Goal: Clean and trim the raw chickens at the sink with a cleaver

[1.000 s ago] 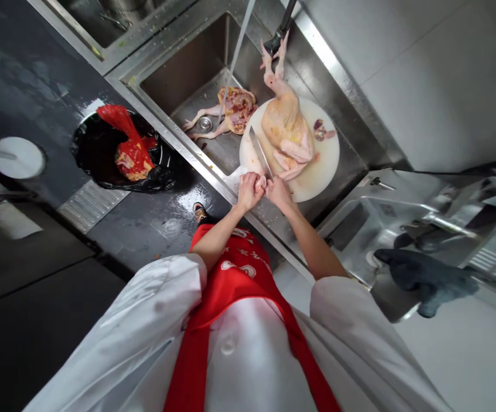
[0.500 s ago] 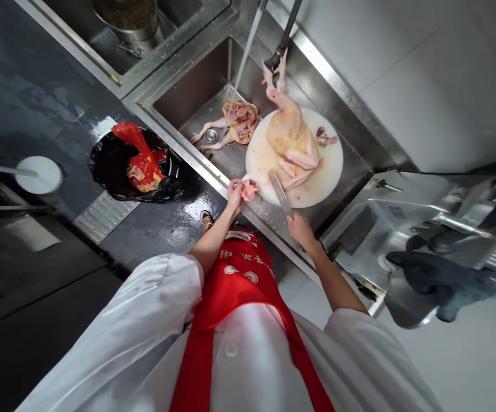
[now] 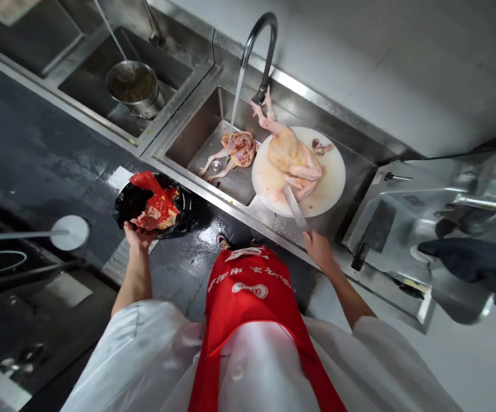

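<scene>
My left hand (image 3: 138,236) is at the near rim of a bin lined with a black bag (image 3: 121,206), fingers spread. Pink scraps (image 3: 147,220) lie just past the fingers, beside a red plastic bag (image 3: 149,184); the fingertips are partly hard to make out. My right hand (image 3: 318,249) grips a knife (image 3: 295,208) by its handle, its blade tip over the near edge of a round white cutting board (image 3: 269,191). On the board rests a whole plucked chicken (image 3: 293,154), feet toward the tap, with small dark red scraps (image 3: 322,147) beside it.
Water runs from a curved tap (image 3: 269,34) onto a cut chicken piece with legs (image 3: 240,149) in the sink (image 3: 192,134). Another sink holds a filled metal pot (image 3: 145,106). At right, a cleaver (image 3: 377,229) lies by a steel basin and a dark glove (image 3: 463,260).
My left hand has moved left from the sink edge to the bin, and the pink meat piece is no longer seen pinched in it. The right hand keeps the knife near the board. The view has shifted.
</scene>
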Available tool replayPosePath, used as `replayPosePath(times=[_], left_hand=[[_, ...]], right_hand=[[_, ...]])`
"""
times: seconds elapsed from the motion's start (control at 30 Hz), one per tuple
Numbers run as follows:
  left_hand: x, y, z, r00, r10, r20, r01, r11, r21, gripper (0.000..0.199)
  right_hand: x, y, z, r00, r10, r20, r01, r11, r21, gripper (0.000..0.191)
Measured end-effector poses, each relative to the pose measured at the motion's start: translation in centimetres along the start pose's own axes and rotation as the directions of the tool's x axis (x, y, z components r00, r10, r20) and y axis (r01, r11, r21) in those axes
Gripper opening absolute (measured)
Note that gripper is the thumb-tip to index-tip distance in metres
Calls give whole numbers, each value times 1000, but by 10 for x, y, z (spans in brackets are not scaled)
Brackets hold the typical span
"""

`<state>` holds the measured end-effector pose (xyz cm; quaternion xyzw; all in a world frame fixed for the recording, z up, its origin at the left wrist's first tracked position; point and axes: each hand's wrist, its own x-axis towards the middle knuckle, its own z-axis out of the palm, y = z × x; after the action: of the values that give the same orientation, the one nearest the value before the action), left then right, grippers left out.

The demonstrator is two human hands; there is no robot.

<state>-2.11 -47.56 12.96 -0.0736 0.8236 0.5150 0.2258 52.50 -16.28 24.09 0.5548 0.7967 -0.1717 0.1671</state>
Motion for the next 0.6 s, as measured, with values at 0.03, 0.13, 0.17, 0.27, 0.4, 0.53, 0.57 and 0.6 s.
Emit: replayPosePath(times=[0.03, 0.13, 0.17, 0.27, 0.4, 0.53, 0.57, 0.6], left_hand=[[18, 2, -7, 990, -96, -102, 91, 994, -55, 34], [49, 15, 11, 970, -160, -181, 124, 973, -193, 15], [52, 23, 30, 990, -65, -121, 45, 986, -159, 16], [36, 61, 114, 928, 299, 222, -311, 950, 17, 26], [-20, 138, 251, 440, 532, 723, -798, 601, 44, 42], [-83, 220, 371, -162, 509, 845, -979, 28, -204, 69], [-95, 237, 394, -257, 449, 856, -965, -82, -247, 72], [-104, 252, 413, -323, 382, 866, -946, -169, -278, 74]], right_hand=[[-11, 2, 5, 999, 37, -24, -36, 999, 37, 39], [-44, 5, 24, 981, 186, -63, -173, 970, 170, 43], [-54, 5, 30, 970, 232, -71, -213, 954, 210, 45], [-82, 4, 48, 938, 332, -96, -289, 905, 312, 49], [-108, 3, 68, 899, 428, -93, -349, 829, 437, 53], [-120, 2, 81, 874, 484, -41, -391, 752, 530, 50], [-122, 2, 83, 868, 495, -39, -403, 749, 526, 49], [-122, 1, 84, 864, 502, -43, -410, 751, 517, 49]])
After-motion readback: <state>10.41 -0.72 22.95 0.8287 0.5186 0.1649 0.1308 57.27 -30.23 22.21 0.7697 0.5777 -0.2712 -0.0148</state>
